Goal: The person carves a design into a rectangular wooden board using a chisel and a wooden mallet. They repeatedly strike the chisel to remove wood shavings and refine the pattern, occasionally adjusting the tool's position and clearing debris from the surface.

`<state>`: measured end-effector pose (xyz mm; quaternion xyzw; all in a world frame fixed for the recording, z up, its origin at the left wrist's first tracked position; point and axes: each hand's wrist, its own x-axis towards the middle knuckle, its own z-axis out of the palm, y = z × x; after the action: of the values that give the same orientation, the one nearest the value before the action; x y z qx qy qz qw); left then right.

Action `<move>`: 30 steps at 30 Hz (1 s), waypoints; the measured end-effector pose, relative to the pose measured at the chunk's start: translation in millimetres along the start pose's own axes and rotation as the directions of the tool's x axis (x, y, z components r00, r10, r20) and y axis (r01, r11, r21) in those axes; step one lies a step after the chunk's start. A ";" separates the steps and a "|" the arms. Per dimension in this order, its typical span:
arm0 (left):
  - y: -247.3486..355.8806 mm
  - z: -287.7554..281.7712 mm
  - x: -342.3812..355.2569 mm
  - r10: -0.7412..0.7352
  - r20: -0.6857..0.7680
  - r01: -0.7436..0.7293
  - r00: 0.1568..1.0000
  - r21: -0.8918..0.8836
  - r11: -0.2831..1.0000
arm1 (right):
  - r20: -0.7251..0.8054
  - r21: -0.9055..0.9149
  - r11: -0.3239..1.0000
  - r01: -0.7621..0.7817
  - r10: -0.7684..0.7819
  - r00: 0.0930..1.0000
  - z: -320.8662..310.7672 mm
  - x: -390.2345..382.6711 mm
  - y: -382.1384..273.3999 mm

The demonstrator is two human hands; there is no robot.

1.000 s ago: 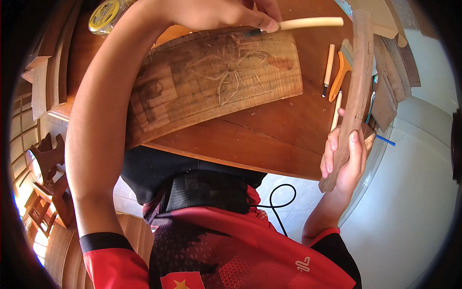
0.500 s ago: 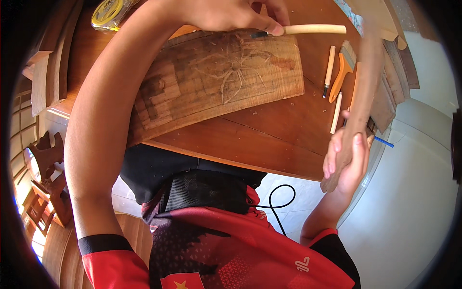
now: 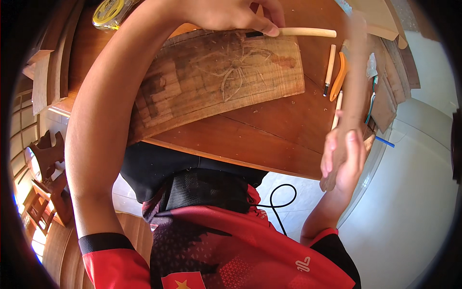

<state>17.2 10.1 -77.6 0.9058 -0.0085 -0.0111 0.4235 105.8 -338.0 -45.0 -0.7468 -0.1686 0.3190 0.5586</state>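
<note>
Swung leftward since half a second ago, the upper end of the long brown wooden stick [image 3: 354, 77] is now nearer the pale handle end of the slim wooden-handled carving tool [image 3: 308, 32], whose handle end has itself shifted slightly left and down. The stick's upper part is blurred. A narrow gap shows between the two.

The left hand [image 3: 236, 15] reaches over the far edge of the brown rectangular carved wooden board [image 3: 192, 79], its thumb and fingers [image 3: 270, 30] pinching the carving tool near its dark metal part. That part lies along the board's far edge; whether its tip touches the wood cannot be told. The right hand [image 3: 344, 154] has its fingers wrapped around the lower portion of the stick, held upright in the view beside the bench's right edge.

The board lies slanted on the reddish-brown wooden bench [image 3: 231, 137], with thin flower-like lines carved on its face and a few shavings on it. Right of the board lie a pale wooden handle with a dark end [image 3: 330, 67], a flat brush with an orange handle [image 3: 340, 79], partly covered by the stick, and a second pale wooden handle [image 3: 338, 108]. A yellow-rimmed clear container [image 3: 107, 14] stands at the far left.
</note>
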 end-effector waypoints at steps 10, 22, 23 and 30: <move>20.3 -11.8 -6.3 -0.119 0.089 0.117 0.989 0.036 0.993 | 0.075 -0.068 0.997 -0.036 0.041 0.996 -1.6 -1.9 1.0; 22.9 -17.6 -10.4 -0.218 0.141 0.208 0.966 0.081 0.975 | 0.082 -0.044 0.998 -0.053 0.057 0.995 3.3 -3.2 0.7; 28.8 -20.4 -10.6 -0.238 0.150 0.228 0.959 0.083 0.970 | 0.046 0.012 0.999 -0.039 0.039 0.998 4.1 -3.6 2.1; 22.2 -21.1 -14.0 -0.238 0.144 0.231 0.960 0.068 0.971 | 0.051 0.065 0.998 -0.008 0.004 0.999 11.1 -6.8 6.1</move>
<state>3.7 12.3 -46.9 0.9074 0.0665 -0.1296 0.3942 92.7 -336.1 -50.6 -0.7204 -0.1699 0.3448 0.5773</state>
